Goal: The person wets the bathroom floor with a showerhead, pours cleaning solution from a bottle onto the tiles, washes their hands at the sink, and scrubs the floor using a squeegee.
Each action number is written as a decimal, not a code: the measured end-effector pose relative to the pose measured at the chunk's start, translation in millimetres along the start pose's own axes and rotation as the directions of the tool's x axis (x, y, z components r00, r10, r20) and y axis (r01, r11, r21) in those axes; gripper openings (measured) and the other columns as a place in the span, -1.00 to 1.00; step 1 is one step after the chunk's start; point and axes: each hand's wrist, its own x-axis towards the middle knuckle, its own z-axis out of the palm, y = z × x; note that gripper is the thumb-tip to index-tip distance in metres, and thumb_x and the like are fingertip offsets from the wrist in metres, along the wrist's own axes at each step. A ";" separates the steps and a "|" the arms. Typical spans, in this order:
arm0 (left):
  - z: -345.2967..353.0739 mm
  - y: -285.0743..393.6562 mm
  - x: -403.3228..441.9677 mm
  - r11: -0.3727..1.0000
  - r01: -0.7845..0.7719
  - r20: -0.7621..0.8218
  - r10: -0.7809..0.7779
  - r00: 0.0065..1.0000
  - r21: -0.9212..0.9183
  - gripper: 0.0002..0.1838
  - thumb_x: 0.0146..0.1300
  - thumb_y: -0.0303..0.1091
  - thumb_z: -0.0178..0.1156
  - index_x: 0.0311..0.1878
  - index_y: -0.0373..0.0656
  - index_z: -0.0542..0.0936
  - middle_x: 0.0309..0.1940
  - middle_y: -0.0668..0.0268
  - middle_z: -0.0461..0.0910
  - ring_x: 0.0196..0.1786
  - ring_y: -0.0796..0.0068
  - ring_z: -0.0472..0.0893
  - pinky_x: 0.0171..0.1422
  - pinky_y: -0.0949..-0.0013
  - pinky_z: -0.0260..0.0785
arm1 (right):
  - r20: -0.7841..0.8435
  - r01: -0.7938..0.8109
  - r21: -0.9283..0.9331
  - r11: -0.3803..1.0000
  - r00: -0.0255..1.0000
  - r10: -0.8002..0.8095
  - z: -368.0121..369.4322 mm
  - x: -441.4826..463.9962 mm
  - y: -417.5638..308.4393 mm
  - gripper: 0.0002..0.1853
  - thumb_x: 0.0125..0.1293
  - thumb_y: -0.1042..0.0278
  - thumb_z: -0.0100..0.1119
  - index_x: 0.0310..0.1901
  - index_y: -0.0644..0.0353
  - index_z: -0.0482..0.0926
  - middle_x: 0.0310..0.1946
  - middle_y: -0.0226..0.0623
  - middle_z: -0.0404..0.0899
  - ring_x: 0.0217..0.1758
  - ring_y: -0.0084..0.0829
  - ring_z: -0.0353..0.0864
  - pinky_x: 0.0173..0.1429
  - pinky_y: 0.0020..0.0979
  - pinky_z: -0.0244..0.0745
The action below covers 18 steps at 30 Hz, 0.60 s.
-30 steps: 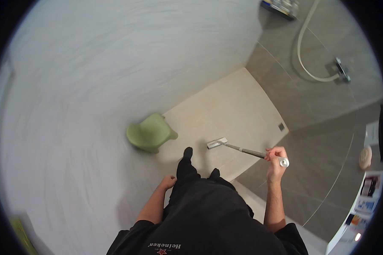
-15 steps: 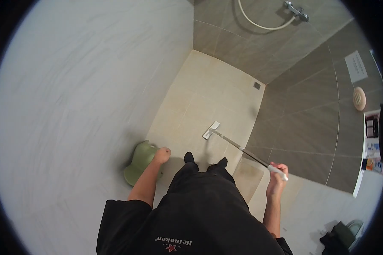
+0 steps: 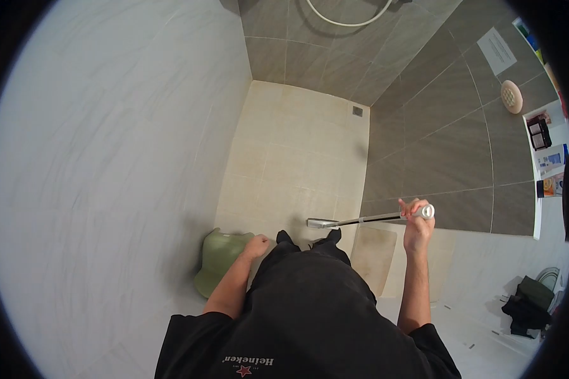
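My right hand (image 3: 416, 222) is wrapped round the pale grip of a long-handled mop (image 3: 376, 218). Its thin pole runs left to a narrow white head on the tiled floor, close to my feet. The grip's round end points up at me, and one finger is lifted off it. My left hand (image 3: 255, 246) hangs in a loose fist with nothing seen in it. Beside and partly behind that hand and forearm stands a green plastic stool-like object (image 3: 218, 256), against the pale wall.
Beige floor tiles (image 3: 291, 151) reach a small drain (image 3: 357, 111) in the far corner. A white shower hose (image 3: 351, 24) hangs on the far wall. A wall niche at right holds several toiletries (image 3: 550, 158). A pale oval brush-like object (image 3: 511, 97) sits on the grey wall. Dark cloth (image 3: 526, 309) lies lower right.
The mop head has come back toward my feet, and the pole has swung to nearly level across the view. My right hand has risen in view. My left fist stays beside the green object.
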 end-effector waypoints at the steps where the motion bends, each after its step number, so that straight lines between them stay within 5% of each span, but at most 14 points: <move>1: -1.7 -15.7 -1.4 1.000 0.022 0.001 -0.022 1.000 0.013 -0.61 0.20 -0.20 0.11 -0.06 -0.31 0.63 -0.11 -0.04 0.66 0.02 0.00 0.63 0.14 0.15 0.45 | -0.008 -0.004 -0.003 1.000 1.000 0.004 0.4 2.0 1.4 -0.83 -0.06 0.61 -0.04 -0.37 0.16 0.36 -0.48 -0.36 0.32 -0.39 -0.42 0.35 0.34 -0.03 0.27; 4: -24.3 -33.8 -23.9 0.985 0.139 0.035 -0.143 0.989 0.098 -0.64 0.19 -0.19 0.11 -0.12 -0.29 0.66 -0.17 -0.04 0.67 -0.02 0.00 0.64 0.12 0.15 0.45 | -0.024 0.016 -0.105 0.994 1.000 -0.018 4.9 6.4 2.4 -0.87 0.15 0.41 0.11 -0.38 0.12 0.33 -0.63 -0.49 0.26 -0.58 -0.57 0.24 -0.02 -0.18 0.47; 8: -39.0 -52.9 -47.3 0.973 0.215 -0.011 -0.215 0.977 0.078 -0.65 0.17 -0.19 0.11 -0.17 -0.27 0.67 -0.21 -0.03 0.67 -0.06 0.00 0.65 0.09 0.14 0.46 | 0.044 -0.052 -0.198 0.979 0.997 0.062 13.2 7.8 -4.3 -0.68 0.30 0.09 0.15 -0.40 0.11 0.33 -0.70 -0.54 0.23 -0.66 -0.59 0.18 -0.10 -0.21 0.51; 10: -42.6 -50.4 -54.9 0.958 0.288 -0.036 -0.288 0.957 0.001 -0.66 0.16 -0.20 0.11 -0.17 -0.27 0.66 -0.23 -0.05 0.66 -0.10 0.01 0.66 0.03 0.12 0.46 | 0.319 0.026 -0.137 0.990 0.948 0.019 20.7 10.0 -4.6 -0.48 0.35 -0.23 0.05 -0.48 0.10 0.32 -0.75 -0.55 0.23 -0.71 -0.60 0.20 -0.14 -0.19 0.54; 13: -28.3 -59.5 -53.1 0.967 0.251 -0.095 -0.254 0.963 -0.037 -0.68 0.15 -0.23 0.10 -0.23 -0.31 0.64 -0.30 -0.07 0.64 -0.18 0.01 0.65 -0.03 0.11 0.44 | 0.525 0.068 -0.061 0.996 0.851 -0.026 36.5 6.4 -11.5 -0.39 0.35 -0.34 -0.05 -0.58 0.07 0.28 -0.76 -0.52 0.25 -0.69 -0.59 0.29 -0.09 -0.16 0.56; 15: -32.1 -43.8 -54.0 0.966 0.255 -0.049 -0.256 0.965 -0.031 -0.68 0.16 -0.23 0.10 -0.22 -0.31 0.64 -0.28 -0.07 0.64 -0.16 0.02 0.65 -0.02 0.12 0.44 | 0.558 0.055 -0.038 0.998 0.830 -0.024 64.8 2.3 -27.2 -0.40 0.33 -0.27 0.02 -0.64 0.09 0.28 -0.78 -0.49 0.25 -0.69 -0.54 0.34 -0.09 -0.12 0.57; 18: -24.5 -24.7 -39.9 0.964 0.263 0.034 -0.262 0.964 -0.028 -0.67 0.18 -0.22 0.11 -0.16 -0.30 0.64 -0.21 -0.06 0.65 -0.09 0.03 0.65 0.04 0.14 0.44 | 0.810 0.277 -0.094 0.956 0.579 -0.088 100.1 -5.1 -37.4 -0.69 0.12 0.23 0.24 -0.63 0.14 0.38 -0.77 -0.43 0.32 -0.70 -0.37 0.36 0.03 -0.11 0.52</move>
